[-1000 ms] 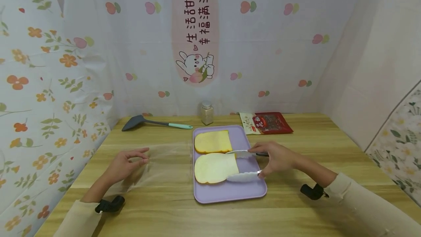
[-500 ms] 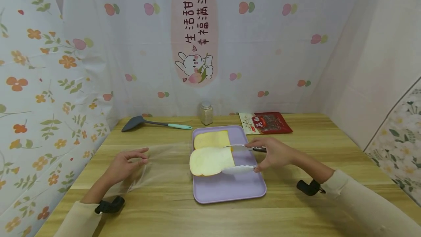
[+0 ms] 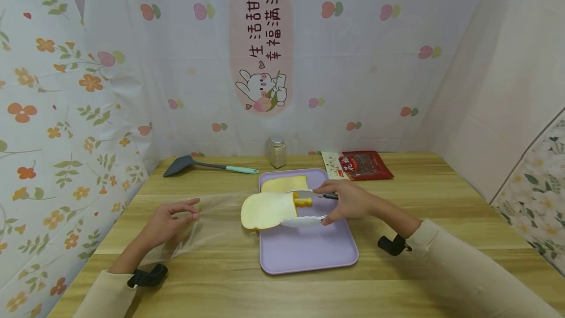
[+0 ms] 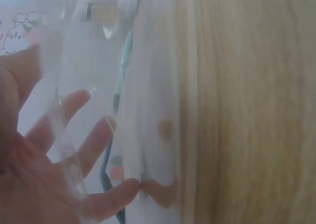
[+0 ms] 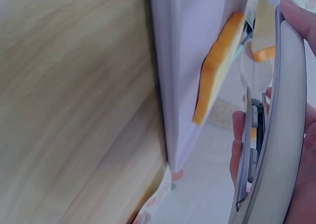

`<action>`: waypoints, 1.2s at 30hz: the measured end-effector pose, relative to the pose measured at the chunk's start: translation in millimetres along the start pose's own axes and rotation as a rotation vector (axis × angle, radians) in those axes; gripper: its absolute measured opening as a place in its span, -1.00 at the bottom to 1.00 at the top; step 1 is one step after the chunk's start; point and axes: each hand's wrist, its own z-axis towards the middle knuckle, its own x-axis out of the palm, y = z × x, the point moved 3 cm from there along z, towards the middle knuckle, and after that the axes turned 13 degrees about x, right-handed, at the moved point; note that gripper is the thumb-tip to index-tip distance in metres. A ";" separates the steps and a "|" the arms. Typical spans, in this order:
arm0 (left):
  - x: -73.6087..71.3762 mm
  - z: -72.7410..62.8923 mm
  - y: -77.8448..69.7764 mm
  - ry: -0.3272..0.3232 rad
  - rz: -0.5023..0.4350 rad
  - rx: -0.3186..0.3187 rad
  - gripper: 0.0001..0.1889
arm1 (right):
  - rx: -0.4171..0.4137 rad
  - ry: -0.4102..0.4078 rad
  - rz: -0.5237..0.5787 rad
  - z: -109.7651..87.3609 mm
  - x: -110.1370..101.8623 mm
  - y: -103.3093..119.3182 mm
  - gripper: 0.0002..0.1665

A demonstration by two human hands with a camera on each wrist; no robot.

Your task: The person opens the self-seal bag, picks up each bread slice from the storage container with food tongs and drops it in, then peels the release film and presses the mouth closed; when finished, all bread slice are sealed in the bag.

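Observation:
My right hand grips a pair of metal tongs, whose arms clasp the sides of a white bread slice with a yellow crust. This slice reaches past the left rim of the lilac tray. Behind it, a second bread slice lies partly hidden on the tray. At left, my left hand is at a clear plastic bag, thumb apart from the fingers. The left wrist view shows spread fingers seen through the film.
Along the back lie a spatula with a mint handle, a small glass jar and a red spice packet. All stand on a wooden table with patterned cloth around it.
The bread slice in the tongs has lifted off the tray and moved left to the bag's near end. My right hand moved left with it; the left hand stays in place.

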 end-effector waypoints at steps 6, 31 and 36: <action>-0.4 0.6 -0.8 -0.002 -0.001 0.006 -0.85 | 0.006 0.013 -0.003 13.8 8.6 9.9 -0.04; 0.2 0.7 -4.2 -0.002 -0.024 0.018 -0.87 | -0.083 0.065 -0.002 51.0 37.1 48.3 -0.04; -0.2 0.0 -4.8 -0.005 -0.017 0.015 -0.88 | -0.097 0.064 -0.002 53.3 40.2 52.2 -0.04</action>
